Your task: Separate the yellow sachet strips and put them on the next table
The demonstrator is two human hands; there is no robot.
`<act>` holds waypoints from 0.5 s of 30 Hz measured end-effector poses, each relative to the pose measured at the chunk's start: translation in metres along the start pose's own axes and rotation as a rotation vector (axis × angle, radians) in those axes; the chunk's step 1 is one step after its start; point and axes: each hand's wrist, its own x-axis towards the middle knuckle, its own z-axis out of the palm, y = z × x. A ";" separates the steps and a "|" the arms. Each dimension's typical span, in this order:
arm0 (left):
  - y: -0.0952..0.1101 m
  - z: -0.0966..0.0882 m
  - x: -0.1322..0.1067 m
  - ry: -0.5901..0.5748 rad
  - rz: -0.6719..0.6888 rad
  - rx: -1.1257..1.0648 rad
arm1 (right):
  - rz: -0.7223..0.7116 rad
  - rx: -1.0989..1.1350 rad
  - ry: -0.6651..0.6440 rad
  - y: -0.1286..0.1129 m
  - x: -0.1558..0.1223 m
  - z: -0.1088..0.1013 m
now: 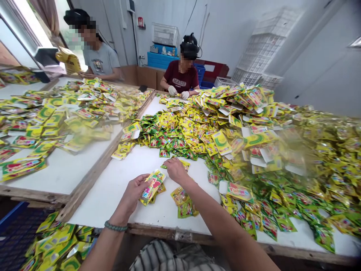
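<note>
My left hand grips a small yellow carton with a red and green print, tilted up over the white table. A couple of yellow packets lie just behind the carton. My right hand is to its upper right, fingers bent down at the tabletop. At those fingertips a small green packet shows, partly covered by the fingers. A yellow packet lies just beyond that hand. Under my right forearm are another yellow packet and a green packet.
A heap of yellow and green packets fills the table's middle, with cartons piled behind. A wooden divider runs at left. A crate of filled cartons stands below. Two people work across the table.
</note>
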 end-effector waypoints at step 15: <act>-0.007 0.010 -0.009 -0.054 0.023 0.050 | 0.518 1.642 0.022 0.005 -0.077 -0.039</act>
